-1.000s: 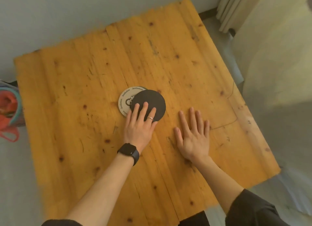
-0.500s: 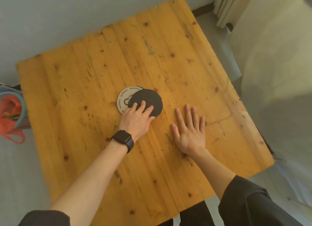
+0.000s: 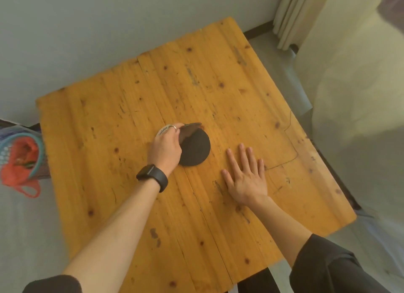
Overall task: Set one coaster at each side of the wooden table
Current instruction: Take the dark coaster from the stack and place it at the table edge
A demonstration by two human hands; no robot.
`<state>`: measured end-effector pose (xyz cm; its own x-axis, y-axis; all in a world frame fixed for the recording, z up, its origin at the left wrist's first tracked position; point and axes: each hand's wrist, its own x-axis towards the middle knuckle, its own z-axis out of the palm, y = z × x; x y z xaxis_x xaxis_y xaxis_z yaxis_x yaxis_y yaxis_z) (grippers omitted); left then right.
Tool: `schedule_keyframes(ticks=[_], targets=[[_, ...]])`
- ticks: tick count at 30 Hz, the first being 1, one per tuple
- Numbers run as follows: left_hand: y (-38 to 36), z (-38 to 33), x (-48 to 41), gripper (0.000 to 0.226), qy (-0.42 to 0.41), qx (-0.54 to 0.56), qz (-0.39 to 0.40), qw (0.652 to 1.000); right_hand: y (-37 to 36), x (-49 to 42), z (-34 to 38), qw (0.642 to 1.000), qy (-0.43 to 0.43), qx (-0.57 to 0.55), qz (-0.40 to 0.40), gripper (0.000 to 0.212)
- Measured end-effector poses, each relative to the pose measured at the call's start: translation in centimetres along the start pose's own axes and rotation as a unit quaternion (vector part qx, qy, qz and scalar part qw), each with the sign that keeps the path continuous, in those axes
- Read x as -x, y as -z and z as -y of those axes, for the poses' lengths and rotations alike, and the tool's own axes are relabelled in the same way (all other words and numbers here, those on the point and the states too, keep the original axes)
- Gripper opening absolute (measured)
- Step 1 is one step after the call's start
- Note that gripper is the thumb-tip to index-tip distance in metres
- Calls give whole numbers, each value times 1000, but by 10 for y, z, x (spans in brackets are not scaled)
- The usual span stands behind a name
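- Wooden table (image 3: 218,85): a square plank top with dark knots, seen from above; it bears the coasters and both hands.
- Mesh bag (image 3: 20,159): the only container in view, at the left edge beside the table; red-orange net with a teal rim, its contents too blurred to name.
- Coasters, three visible, all near the table's centre and none at a side: a black coaster (image 3: 195,149) lying flat; a dark coaster (image 3: 189,132) tilted up on edge above it; a white printed coaster (image 3: 163,130), mostly hidden behind the fingers.
- Left hand (image 3: 166,148): fingers curled around the tilted dark coaster, pinching its edge; a ring on one finger, a black watch (image 3: 153,177) at the wrist.
- Right hand (image 3: 246,177): flat on the wood, palm down, fingers spread, holding nothing; just to the right of the black coaster, not touching it.
- Hands counted: two; dark sleeves at both upper arms.
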<state>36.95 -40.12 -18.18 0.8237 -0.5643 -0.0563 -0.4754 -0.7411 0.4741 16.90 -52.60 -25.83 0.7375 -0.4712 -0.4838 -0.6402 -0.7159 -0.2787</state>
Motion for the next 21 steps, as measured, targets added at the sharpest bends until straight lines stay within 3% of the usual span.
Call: schedule_keyframes(ticks=[3,5,7,8,10,11,12,16,18,21], targets=[[13,2,11,32,129,192,-40,972,8,2,3,1000,2,-6,6,68],[16,2,25,32,247,376,5,893,21,7,9,997,-12,-75,3,66],[16,0,46,31,311,488,68,813,38,16,19,972,-58,-226,7,63],[16,-3,58,29,321,514,101,789,46,24,24,938,-91,-334,23,62],[9,-10,83,25,330,542,150,758,54,43,31,824,-153,-540,81,58],[5,-13,96,25,339,543,169,750,53,54,32,787,-168,-585,97,54],[-1,-13,108,27,351,540,183,743,50,64,32,778,-169,-597,96,49],[-26,-9,158,30,433,528,192,704,27,96,23,810,-162,-559,67,21],[-34,-8,182,26,452,513,180,707,12,108,18,829,-163,-529,80,18],[-44,-9,215,27,465,506,152,711,-13,123,7,885,-158,-429,84,20]])
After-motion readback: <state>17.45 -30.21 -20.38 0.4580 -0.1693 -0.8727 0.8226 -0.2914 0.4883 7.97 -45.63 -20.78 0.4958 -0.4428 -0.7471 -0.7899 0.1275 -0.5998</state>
